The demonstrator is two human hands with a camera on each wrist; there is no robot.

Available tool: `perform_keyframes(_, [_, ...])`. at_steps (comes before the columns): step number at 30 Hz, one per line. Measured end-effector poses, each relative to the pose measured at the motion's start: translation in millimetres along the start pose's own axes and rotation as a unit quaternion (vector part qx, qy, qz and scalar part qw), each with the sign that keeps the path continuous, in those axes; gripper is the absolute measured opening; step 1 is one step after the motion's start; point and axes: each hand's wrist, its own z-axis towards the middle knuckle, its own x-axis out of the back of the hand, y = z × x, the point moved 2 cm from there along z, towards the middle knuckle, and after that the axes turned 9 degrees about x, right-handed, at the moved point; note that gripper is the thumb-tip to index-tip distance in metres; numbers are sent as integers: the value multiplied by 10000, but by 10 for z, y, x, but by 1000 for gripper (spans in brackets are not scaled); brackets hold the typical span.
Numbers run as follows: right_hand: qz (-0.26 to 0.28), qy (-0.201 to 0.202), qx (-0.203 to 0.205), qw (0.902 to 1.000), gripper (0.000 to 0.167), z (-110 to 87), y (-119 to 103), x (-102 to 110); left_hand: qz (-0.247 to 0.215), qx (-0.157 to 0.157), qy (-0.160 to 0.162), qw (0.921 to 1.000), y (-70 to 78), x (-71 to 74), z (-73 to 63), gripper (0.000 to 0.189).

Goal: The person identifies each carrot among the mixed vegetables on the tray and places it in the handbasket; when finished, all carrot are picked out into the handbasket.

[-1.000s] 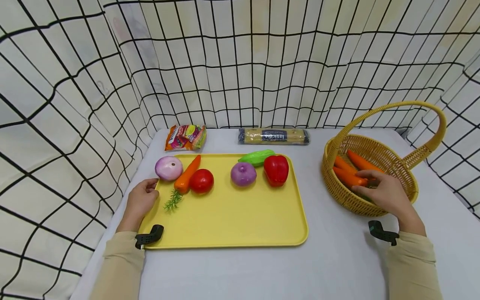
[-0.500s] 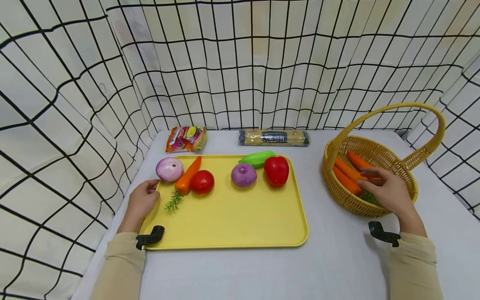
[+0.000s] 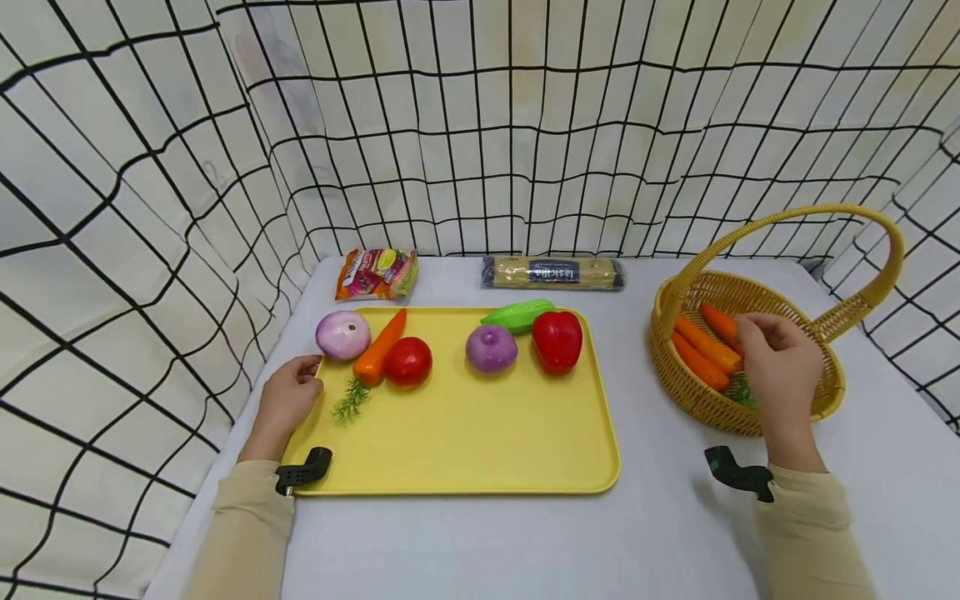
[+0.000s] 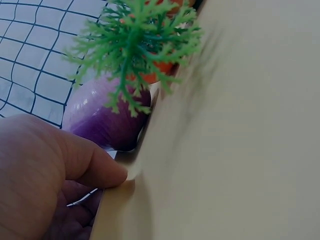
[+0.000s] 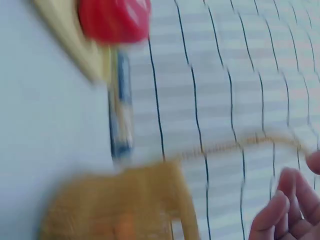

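My left hand [image 3: 300, 385] grips the left rim of a yellow tray [image 3: 465, 433]; in the left wrist view its thumb [image 4: 85, 160] presses on the rim beside a purple onion [image 4: 107, 117]. On the tray lie the onion [image 3: 342, 334], a carrot [image 3: 378, 346], a tomato [image 3: 407, 361], a second purple onion [image 3: 491, 347], a green cucumber [image 3: 517, 316] and a red pepper [image 3: 557, 340]. My right hand [image 3: 753, 342] hovers over a wicker basket [image 3: 693, 398] with carrots [image 3: 701, 346] in it. Its fingers [image 5: 280, 210] are loosely bent and hold nothing.
A snack packet [image 3: 377, 273] and a pasta packet [image 3: 553, 272] lie behind the tray. The basket's tall handle [image 3: 817, 215] arches over my right hand. Grid-patterned cloth walls close in the table on three sides.
My right hand has lifted off the carrots in the basket and moved back and up. The left hand has stayed on the tray rim.
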Motion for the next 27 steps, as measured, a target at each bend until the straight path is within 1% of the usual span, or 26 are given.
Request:
perform_keyframes(2, [124,-59,473,9988,22,-104,-105,-157,-14,-17,-3,10000,18,3,5,51])
perform_keyframes(3, [219,-144,636,9976,22,-159,-152,-232,-27,-33,-6,10000,27,4,9,51])
perform_keyframes(4, [352,-268,715,9965,22,-210,-189,-305,-32,-50,-6,10000,36,6,11,51])
perform_keyframes(6, [424,-578,763,9945,23,-311,-258,-442,-30,-87,-7,10000,48,12,14,51])
perform_keyframes(8, [470,-998,734,9912,25,-402,-331,-583,-16,-118,-14,9999,54,18,15,51])
perform_keyframes(10, [439,-1459,731,9856,27,-477,-394,-730,3,-145,-13,9999,54,25,16,50])
perform_keyframes(13, [588,-2055,800,9736,26,-590,-475,-980,11,-132,-28,9999,48,32,13,50])
perform_keyframes(15, [595,-2359,887,9659,22,-673,-503,-1161,14,-113,-40,9999,44,34,10,50])
perform_keyframes(17, [672,-2612,1058,9571,18,-766,-533,-1351,14,-92,-43,9999,39,36,9,50])
perform_keyframes(19, [764,-2867,1195,9475,20,-857,-579,-1547,23,-80,-28,10000,35,38,8,49])
perform_keyframes(21, [861,-3089,1282,9385,25,-945,-636,-1748,5,-60,1,10000,28,38,11,49])
perform_keyframes(23, [953,-3304,1309,9298,31,-1034,-712,-1956,-15,-33,3,10000,22,35,10,49])
perform_keyframes(27, [1138,-3635,1227,9165,34,-1226,-871,-2337,-15,-20,-21,10000,7,17,-2,49])
